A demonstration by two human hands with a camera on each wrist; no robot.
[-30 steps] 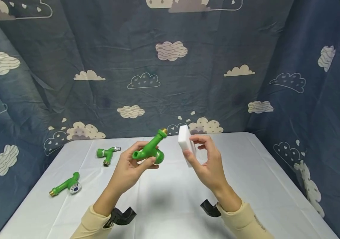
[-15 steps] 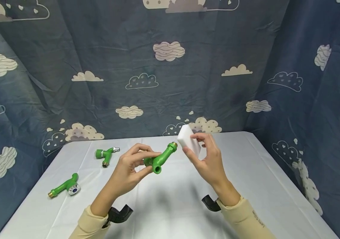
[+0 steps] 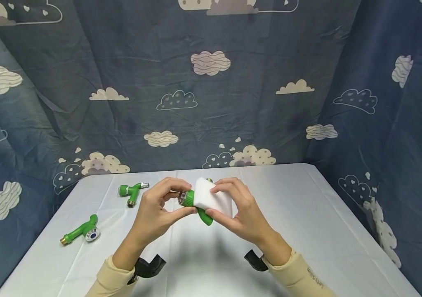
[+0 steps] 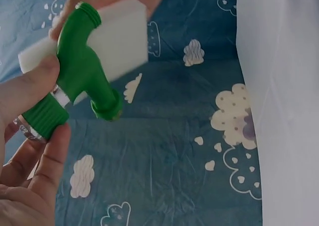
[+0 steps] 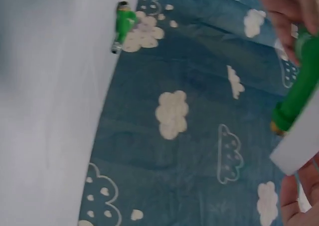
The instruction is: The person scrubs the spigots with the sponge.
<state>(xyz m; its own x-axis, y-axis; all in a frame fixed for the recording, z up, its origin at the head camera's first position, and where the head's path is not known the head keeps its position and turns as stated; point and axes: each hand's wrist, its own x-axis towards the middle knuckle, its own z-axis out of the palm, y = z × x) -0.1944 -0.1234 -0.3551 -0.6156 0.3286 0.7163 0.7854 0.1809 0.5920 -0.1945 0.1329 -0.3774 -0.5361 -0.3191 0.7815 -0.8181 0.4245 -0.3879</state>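
Observation:
My left hand (image 3: 159, 206) pinches the knob end of a green plastic faucet (image 3: 192, 202) above the table's middle. In the left wrist view the green faucet (image 4: 79, 71) shows its threaded spout and ribbed knob, with thumb and fingers curled round the knob. My right hand (image 3: 236, 210) holds a white sponge block (image 3: 212, 198) and presses it against the faucet's body, covering much of it. The right wrist view catches the sponge (image 5: 299, 141) and the faucet (image 5: 299, 86) at its right edge.
Two more green faucets lie on the white table (image 3: 307, 214): one (image 3: 133, 192) at the back left, another (image 3: 81, 230) with a blue-capped knob near the left edge. Blue cloud-print cloth (image 3: 211, 82) walls the table on three sides.
The right hand brought the white sponge down and left onto the faucet. The left hand turned the faucet and shifted its grip to the knob end.

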